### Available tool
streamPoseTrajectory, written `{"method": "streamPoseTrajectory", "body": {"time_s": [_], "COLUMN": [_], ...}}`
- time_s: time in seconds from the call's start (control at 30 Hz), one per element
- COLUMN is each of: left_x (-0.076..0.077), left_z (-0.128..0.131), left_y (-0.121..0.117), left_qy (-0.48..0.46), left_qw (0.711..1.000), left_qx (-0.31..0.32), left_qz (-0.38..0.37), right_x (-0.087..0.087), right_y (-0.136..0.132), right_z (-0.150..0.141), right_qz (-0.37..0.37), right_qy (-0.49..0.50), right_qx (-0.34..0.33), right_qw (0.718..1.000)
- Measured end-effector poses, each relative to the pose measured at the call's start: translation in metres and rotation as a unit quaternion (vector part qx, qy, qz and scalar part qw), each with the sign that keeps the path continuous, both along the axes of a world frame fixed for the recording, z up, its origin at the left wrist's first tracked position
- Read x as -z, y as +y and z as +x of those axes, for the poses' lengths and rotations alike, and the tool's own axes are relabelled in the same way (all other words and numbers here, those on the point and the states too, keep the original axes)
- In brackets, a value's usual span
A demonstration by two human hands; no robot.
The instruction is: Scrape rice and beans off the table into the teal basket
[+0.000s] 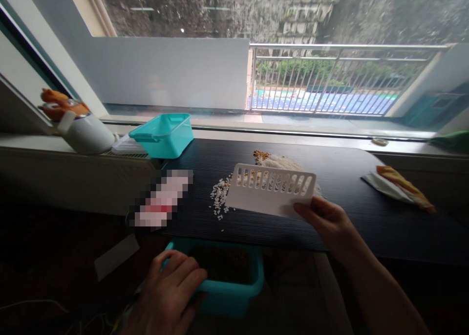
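Observation:
My right hand grips the lower right corner of a white slotted plastic scraper, held tilted over the dark table. Behind the scraper lies a pile of white rice mixed with brown grains, and a small patch of loose rice sits to its left. My left hand is closed on the left rim of a teal plastic box held just below the table's near edge. Brown grains show inside that box.
A second teal box stands at the table's far left corner. A white pot with an orange toy sits on the sill at left. A wrapper lies at right. A blurred-out object rests left of the rice.

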State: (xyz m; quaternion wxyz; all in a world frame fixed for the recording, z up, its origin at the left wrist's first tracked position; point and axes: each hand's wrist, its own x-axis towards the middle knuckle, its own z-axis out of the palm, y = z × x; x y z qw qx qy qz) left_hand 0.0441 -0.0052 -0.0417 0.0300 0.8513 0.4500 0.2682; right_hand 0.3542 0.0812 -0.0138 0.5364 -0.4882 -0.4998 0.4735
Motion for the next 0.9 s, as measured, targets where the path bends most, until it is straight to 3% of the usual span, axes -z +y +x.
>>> {"method": "streamPoseTrajectory", "body": {"time_s": [0.13, 0.37, 0.5, 0.67, 0.9], "left_x": [-0.004, -0.008, -0.013, -0.020, -0.016], "left_z": [0.000, -0.001, -0.004, 0.003, 0.001], "left_y": [0.000, 0.003, 0.005, 0.008, 0.006], "left_qy": [0.022, 0.004, 0.049, 0.021, 0.029], "left_qw": [1.000, 1.000, 0.998, 0.999, 0.999], "left_qx": [-0.001, 0.012, 0.035, 0.027, 0.028], "left_qz": [0.001, 0.028, 0.005, 0.041, 0.028], "right_x": [0.003, 0.003, 0.003, 0.001, 0.001], "right_y": [0.003, 0.038, 0.053, 0.053, 0.066], "right_z": [-0.006, 0.002, 0.004, 0.004, -0.004], "right_qz": [-0.005, 0.035, 0.035, 0.024, 0.002], "right_qy": [-0.033, -0.049, -0.062, -0.033, -0.021], "right_qx": [-0.076, 0.032, 0.029, 0.002, 0.005], "right_qw": [0.997, 0.998, 0.997, 0.999, 1.000]}}
